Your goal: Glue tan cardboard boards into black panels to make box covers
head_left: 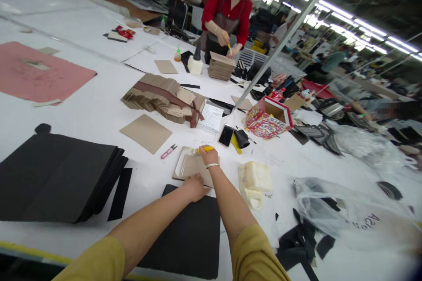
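Observation:
My right hand (209, 155) is closed round a yellow-handled brush (200, 150), whose bristles touch the upper part of a tan board (193, 165). A wet white streak runs along the board's left and upper edges. On the board's lower edge rests my left hand (196, 187), its fingers spread over the surface, holding nothing. Below it, partly under my left forearm, lies a black sheet (194, 237). Pink thread snips (169, 152) are left of the board. A cream glue container (255, 178) stands to the right.
A black stack (56, 175) lies left. Behind the board are a tan square (145, 133), tied tan pieces (161, 96), a phone (226, 135) and a red box (268, 117). Plastic bags (349, 215) and black scraps lie right. A person in red (224, 13) works across the table.

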Action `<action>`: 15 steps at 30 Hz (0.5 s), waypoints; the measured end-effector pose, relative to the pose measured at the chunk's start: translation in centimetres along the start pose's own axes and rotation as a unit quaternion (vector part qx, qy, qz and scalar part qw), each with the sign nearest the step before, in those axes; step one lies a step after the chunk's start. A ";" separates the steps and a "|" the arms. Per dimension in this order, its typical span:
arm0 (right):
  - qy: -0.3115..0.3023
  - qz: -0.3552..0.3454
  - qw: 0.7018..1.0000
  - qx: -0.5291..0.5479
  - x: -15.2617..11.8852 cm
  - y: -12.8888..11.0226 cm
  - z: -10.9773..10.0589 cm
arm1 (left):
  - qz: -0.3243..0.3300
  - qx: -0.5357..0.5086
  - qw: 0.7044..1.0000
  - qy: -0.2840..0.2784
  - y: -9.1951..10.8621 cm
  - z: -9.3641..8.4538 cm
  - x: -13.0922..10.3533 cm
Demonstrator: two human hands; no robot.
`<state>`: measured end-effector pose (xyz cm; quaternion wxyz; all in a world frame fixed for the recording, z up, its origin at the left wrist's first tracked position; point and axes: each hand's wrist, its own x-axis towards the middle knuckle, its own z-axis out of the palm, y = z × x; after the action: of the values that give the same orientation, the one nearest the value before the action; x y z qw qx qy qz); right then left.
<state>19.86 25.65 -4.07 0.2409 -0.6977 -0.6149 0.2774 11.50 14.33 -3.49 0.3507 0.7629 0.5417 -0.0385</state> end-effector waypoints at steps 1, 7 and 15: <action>0.013 0.014 1.000 -0.009 -0.2 1.1 -1.1 | 0.002 0.010 1.000 0.000 0.0 -0.1 0.1; 0.080 0.077 0.992 -0.052 -1.5 6.8 -7.3 | 0.026 0.079 0.996 0.008 -0.4 -0.6 1.5; 0.059 0.047 0.994 -0.080 -6.5 8.2 -7.2 | 0.079 0.151 0.985 0.017 -1.7 -0.9 4.0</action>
<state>30.13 18.20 -3.78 0.2070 -0.7578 -0.5867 0.1969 11.38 18.34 -5.42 0.2245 0.8478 0.4738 -0.0794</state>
